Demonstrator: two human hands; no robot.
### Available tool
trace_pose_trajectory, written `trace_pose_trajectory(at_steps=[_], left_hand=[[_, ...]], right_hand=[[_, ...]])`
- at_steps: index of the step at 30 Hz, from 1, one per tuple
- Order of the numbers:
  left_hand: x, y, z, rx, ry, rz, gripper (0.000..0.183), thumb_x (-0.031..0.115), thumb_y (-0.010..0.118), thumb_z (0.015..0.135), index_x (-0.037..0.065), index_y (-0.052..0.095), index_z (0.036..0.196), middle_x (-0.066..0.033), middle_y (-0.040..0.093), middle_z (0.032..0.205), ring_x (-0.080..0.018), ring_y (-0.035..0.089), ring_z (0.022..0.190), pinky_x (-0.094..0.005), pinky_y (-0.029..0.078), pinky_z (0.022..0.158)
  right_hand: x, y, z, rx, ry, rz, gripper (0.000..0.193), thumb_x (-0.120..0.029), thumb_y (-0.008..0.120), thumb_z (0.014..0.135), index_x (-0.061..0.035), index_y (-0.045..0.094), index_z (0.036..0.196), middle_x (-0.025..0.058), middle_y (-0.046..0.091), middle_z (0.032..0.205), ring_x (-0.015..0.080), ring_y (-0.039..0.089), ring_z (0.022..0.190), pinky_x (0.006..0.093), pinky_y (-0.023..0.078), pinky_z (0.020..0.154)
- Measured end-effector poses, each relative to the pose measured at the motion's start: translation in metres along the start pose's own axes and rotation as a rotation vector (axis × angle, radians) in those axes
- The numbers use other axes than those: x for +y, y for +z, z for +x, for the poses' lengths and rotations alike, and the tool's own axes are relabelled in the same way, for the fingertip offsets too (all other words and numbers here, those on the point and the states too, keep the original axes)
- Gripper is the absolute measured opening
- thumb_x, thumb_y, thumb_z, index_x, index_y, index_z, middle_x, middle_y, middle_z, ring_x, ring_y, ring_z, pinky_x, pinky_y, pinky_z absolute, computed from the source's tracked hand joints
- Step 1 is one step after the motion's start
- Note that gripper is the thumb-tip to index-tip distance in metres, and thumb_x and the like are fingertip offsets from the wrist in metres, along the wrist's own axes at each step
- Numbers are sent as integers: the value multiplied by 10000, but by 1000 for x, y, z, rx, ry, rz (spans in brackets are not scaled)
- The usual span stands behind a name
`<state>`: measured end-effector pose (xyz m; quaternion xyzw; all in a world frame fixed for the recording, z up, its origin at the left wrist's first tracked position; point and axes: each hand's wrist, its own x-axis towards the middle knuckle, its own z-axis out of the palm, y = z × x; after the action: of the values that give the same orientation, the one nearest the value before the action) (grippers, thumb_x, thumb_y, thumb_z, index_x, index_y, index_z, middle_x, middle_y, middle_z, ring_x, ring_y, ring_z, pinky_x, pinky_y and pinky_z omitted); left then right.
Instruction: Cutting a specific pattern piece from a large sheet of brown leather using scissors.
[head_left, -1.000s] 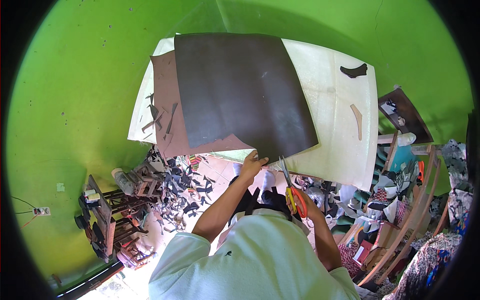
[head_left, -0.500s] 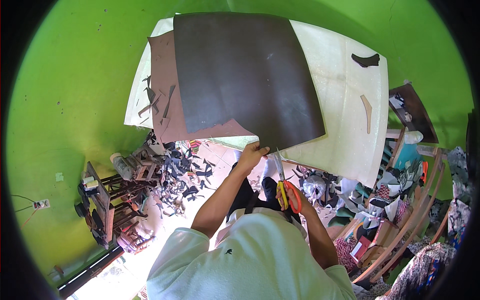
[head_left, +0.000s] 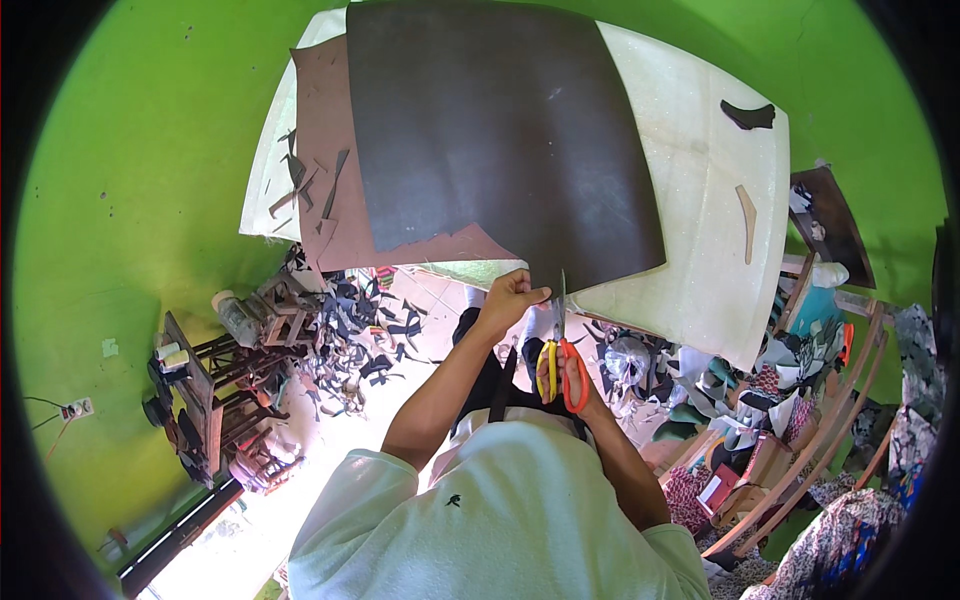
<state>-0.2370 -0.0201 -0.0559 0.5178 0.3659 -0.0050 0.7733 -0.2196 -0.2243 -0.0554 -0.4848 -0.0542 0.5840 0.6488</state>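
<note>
Dark brown sheet material, one large piece (head_left: 500,130), spreads over one reddish-brown sheet (head_left: 322,150) at its left and one cream sheet (head_left: 690,285) at its right. The person's left hand (head_left: 515,295) pinches the dark piece's near edge between thumb and fingers. The right hand (head_left: 572,385) is wrapped around the handles, one yellow and one orange-red, of a single pair of scissors (head_left: 559,325); the blades point away from the person and overlap that same edge, just right of the left thumb. How far apart the blades stand cannot be told.

Two small shapes lie on the cream sheet: one black curved cutout (head_left: 748,116) and, nearer the person, one slender tan cutout (head_left: 746,222). Several dark offcuts (head_left: 297,172) lie at the left, overlapping too much to count. Floor scraps (head_left: 365,325), also beyond counting, litter the pale tiles at lower left.
</note>
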Motion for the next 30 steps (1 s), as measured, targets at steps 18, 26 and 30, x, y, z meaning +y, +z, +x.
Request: trace_pose_trajectory(at_steps=[18,26,30], left_hand=[[-8,-7,7,17,19,-10,283,46,694,788,79,441,667,44,444,588,-115,641,633,-214,431,543],[-14,-9,15,17,-55,37,291,41,692,785,76,438,647,-29,551,581,-124,651,633,-223,452,548],[-9,-9,14,23,-93,91,309,39,692,781,79,426,630,-49,578,587,-122,650,630,-226,460,550]], right_hand=[[12,14,11,84,-26,-90,694,-683,407,835,-18,431,1032,44,464,740,115,505,564,238,453,466],[30,9,13,88,16,-69,667,-621,410,873,-23,394,1169,49,473,818,111,517,599,234,472,489],[28,8,13,23,-23,-61,630,-578,412,894,-26,374,1197,50,469,842,108,525,621,233,480,492]])
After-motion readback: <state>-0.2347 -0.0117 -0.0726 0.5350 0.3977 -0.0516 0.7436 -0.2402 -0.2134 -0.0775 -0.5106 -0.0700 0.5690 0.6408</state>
